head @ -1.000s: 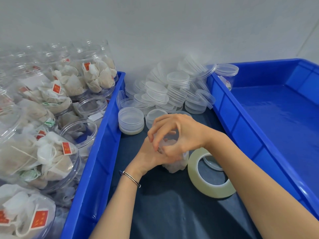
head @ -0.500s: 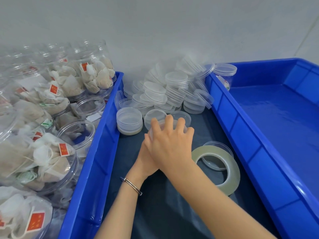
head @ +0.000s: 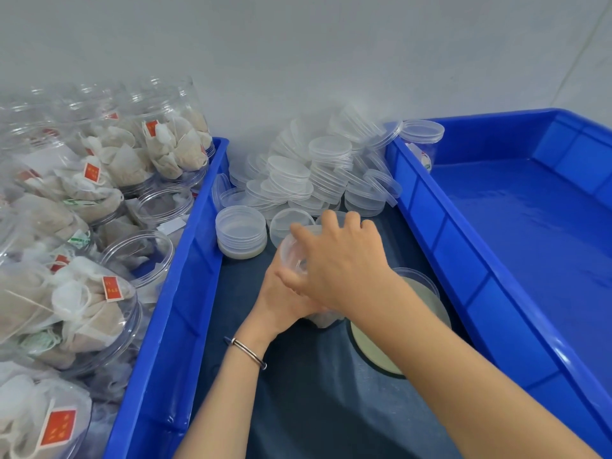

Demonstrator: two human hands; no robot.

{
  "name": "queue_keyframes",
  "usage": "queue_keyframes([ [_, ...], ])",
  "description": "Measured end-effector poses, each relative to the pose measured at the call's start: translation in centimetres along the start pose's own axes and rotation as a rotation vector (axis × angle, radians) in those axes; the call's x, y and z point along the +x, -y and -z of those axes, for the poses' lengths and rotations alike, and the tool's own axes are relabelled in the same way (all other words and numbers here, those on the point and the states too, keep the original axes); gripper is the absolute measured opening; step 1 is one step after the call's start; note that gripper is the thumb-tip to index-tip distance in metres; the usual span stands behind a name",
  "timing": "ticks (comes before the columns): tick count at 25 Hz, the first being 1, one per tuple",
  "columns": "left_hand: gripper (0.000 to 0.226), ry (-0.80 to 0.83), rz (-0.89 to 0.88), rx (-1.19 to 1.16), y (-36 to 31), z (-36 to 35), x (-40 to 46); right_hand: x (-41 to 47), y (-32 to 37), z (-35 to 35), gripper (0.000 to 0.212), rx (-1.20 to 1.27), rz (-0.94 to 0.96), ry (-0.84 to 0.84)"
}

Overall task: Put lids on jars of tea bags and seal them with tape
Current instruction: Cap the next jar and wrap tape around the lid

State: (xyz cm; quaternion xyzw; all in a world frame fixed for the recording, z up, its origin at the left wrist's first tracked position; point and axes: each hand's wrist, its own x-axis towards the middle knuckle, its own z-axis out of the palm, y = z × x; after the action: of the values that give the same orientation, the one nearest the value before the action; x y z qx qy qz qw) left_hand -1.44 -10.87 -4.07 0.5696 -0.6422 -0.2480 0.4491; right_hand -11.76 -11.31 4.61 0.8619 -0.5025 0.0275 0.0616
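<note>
A small clear jar with tea bags stands on the dark mat in the middle, mostly hidden by my hands. My left hand grips the jar's side from the left. My right hand lies over the top with its fingers curled round a clear lid that sits on the jar's mouth. A roll of clear tape lies flat just right of the jar, partly under my right forearm.
A heap of loose clear lids and a neat lid stack sit behind the jar. The left blue bin holds several open jars of tea bags. The right blue bin has one lidded jar at its far corner.
My right hand has swung from the jar's front to over its top and now grips the lid there. My left hand has stayed on the jar.
</note>
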Motion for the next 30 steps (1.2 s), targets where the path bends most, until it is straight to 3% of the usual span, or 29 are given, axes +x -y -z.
queue_keyframes([
  [3, 0.074, 0.005, 0.089, -0.187, 0.4, 0.4, -0.7, 1.1, -1.6, 1.7, 0.053, 0.109, 0.239, 0.172],
  [6, 0.079, 0.003, 0.132, -0.267, 0.7, 0.5, -1.2, 2.5, -3.8, 3.7, 0.073, 0.282, 0.452, 0.483],
  [8, 0.076, -0.003, 0.128, -0.282, 0.6, 0.5, -1.1, 3.2, -4.6, 4.5, 0.083, 0.373, 0.52, 0.555],
  [14, 0.08, 0.0, 0.111, -0.316, 0.7, 0.4, -1.2, 2.8, -4.7, 3.6, 0.084, 0.446, 0.529, 0.518],
  [17, 0.082, 0.0, 0.079, -0.288, 0.6, 0.4, -1.1, 2.2, -4.1, 3.2, 0.072, 0.306, 0.487, 0.4],
  [19, 0.079, -0.01, 0.072, -0.288, 0.6, 0.3, -1.0, 1.7, -3.0, 2.5, 0.056, 0.149, 0.361, 0.218],
  [22, 0.079, 0.021, 0.094, -0.265, 1.2, -0.1, -0.9, 0.8, -0.4, 0.7, 0.075, -0.05, 0.029, 0.034],
  [24, 0.081, 0.026, 0.118, -0.281, 1.5, -0.1, -0.9, 0.9, -0.3, 0.2, 0.086, 0.03, -0.027, 0.134],
  [27, 0.082, 0.037, 0.073, -0.289, 1.5, 0.3, -0.6, 1.5, -3.3, 1.0, 0.072, 0.407, 0.23, 0.459],
  [28, 0.082, 0.009, 0.047, -0.211, 1.2, 0.3, -0.5, 1.4, -4.0, 1.1, 0.071, 0.462, 0.277, 0.472],
  [30, 0.077, -0.066, 0.014, -0.05, 0.5, -0.1, -0.3, 0.5, -4.0, -0.2, 0.064, 0.361, 0.258, 0.279],
])
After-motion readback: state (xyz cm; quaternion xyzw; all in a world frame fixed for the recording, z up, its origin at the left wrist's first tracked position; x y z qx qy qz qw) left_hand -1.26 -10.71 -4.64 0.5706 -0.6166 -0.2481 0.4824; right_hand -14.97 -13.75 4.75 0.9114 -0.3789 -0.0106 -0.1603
